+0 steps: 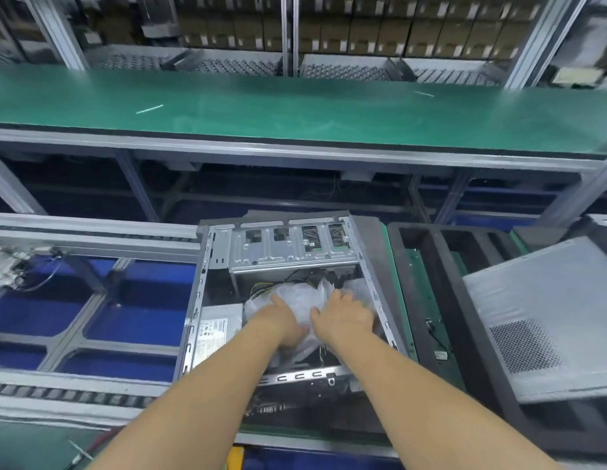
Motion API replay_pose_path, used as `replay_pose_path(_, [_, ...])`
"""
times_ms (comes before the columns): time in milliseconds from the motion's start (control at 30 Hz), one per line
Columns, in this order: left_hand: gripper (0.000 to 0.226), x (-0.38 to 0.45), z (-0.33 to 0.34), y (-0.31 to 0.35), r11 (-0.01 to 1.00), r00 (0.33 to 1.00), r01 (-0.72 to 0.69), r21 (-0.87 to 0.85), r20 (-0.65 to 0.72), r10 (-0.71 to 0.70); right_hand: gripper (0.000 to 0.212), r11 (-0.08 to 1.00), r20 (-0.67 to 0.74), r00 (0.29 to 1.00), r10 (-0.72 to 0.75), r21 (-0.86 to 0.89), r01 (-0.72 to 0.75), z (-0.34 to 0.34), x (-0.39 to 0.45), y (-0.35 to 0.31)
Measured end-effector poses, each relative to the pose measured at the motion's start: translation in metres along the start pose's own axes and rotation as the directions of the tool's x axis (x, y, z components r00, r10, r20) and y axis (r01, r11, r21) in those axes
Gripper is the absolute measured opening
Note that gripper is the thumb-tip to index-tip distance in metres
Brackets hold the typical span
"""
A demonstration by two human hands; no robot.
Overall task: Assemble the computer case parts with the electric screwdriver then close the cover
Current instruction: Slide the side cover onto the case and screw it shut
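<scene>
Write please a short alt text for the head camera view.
Both hands, left hand and right hand, press on a clear plastic bag inside an open computer case. A grey side cover lies to the right.

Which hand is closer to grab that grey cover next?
The right hand, I think. The grey cover lies to the right of the open case, on that hand's side. Both hands now rest on the plastic bag.

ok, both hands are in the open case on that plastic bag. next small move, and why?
Probably lift the plastic bag out of the case. Both the left hand and right hand are on it, it covers the cables, and no screwdriver is in hand yet.
</scene>
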State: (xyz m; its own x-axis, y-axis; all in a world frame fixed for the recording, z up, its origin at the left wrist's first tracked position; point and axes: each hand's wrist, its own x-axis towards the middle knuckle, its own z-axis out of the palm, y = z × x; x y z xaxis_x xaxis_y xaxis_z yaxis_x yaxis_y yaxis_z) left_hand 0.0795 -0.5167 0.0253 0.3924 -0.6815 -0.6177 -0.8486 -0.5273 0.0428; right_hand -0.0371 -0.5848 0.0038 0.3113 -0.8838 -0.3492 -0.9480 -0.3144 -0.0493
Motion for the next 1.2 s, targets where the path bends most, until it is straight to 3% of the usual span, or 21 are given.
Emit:
replay_pose_path(100, [0.116,0.011,-0.003,-0.004,0.995,0.997,0.027,-0.098,0.072,-0.020,0.078,0.942,0.232,0.973,0.009,0.324,-0.086,0.005,0.005,0.003])
replay_pose_path(267, [0.123,0.014,-0.008,-0.003,0.977,0.984,0.149,-0.151,0.125,-0.130,0.083,0.923,0.327,0.945,-0.019,0.370,-0.109,-0.018,0.003,-0.002])
replay_pose_path(333, [0.106,0.004,-0.016,0.007,0.986,0.985,0.162,-0.039,0.068,-0.159,0.076,0.963,0.264,0.964,-0.027,0.266,-0.046,-0.028,-0.004,-0.002])
replay_pose_path(400, [0.074,-0.005,-0.024,0.019,0.981,0.985,0.172,0.088,-0.018,-0.171,0.063,0.987,0.127,0.992,-0.026,0.163,0.005,-0.035,-0.008,0.001])
replay_pose_path(467, [0.053,-0.019,-0.030,0.031,0.964,0.976,0.178,0.199,-0.157,-0.148,0.067,0.997,0.059,0.998,-0.013,0.079,0.009,-0.037,-0.010,0.003])
replay_pose_path(533, [0.039,-0.029,-0.036,0.037,0.955,0.968,0.131,0.265,-0.244,-0.065,0.071,0.999,0.061,0.998,-0.015,0.046,0.012,-0.036,-0.009,0.004])
replay_pose_path(600, [0.033,-0.032,-0.039,0.034,0.973,0.965,0.082,0.215,-0.259,-0.024,0.074,0.992,0.162,0.986,-0.030,0.127,0.010,-0.028,-0.007,0.004])
replay_pose_path(667, [0.037,-0.031,-0.031,0.025,0.994,0.983,0.026,0.108,-0.181,-0.006,0.078,0.980,0.306,0.946,-0.107,0.194,0.048,-0.020,-0.007,0.005])
replay_pose_path(767, [0.077,-0.028,-0.011,0.011,0.999,0.991,-0.001,0.048,-0.132,0.007,0.070,0.968,0.331,0.924,-0.193,0.218,0.124,-0.009,-0.005,0.008])
replay_pose_path(867, [0.057,-0.035,-0.038,0.029,0.966,0.997,0.031,0.256,-0.073,-0.013,0.066,0.984,0.279,0.946,-0.164,0.112,0.137,-0.024,-0.008,0.008])
replay_pose_path(933, [0.034,-0.040,-0.070,0.055,0.948,0.980,-0.016,0.318,-0.186,0.078,0.046,0.980,0.164,0.968,-0.189,0.087,0.177,-0.052,-0.008,0.011])
replay_pose_path(1000, [0.021,-0.050,-0.099,0.087,0.945,0.928,-0.091,0.313,-0.319,0.195,0.027,0.969,0.029,0.979,-0.203,0.149,0.197,-0.088,-0.007,0.027])
replay_pose_path(1133, [0.005,-0.059,-0.122,0.158,0.944,0.839,-0.277,0.182,-0.433,0.330,0.014,0.966,-0.157,0.980,-0.120,0.209,0.152,-0.141,-0.004,0.114])
replay_pose_path(1200, [0.017,-0.057,-0.113,0.199,0.918,0.804,-0.387,0.091,-0.454,0.384,0.006,0.976,-0.213,0.977,-0.029,0.203,0.073,-0.156,-0.001,0.182])
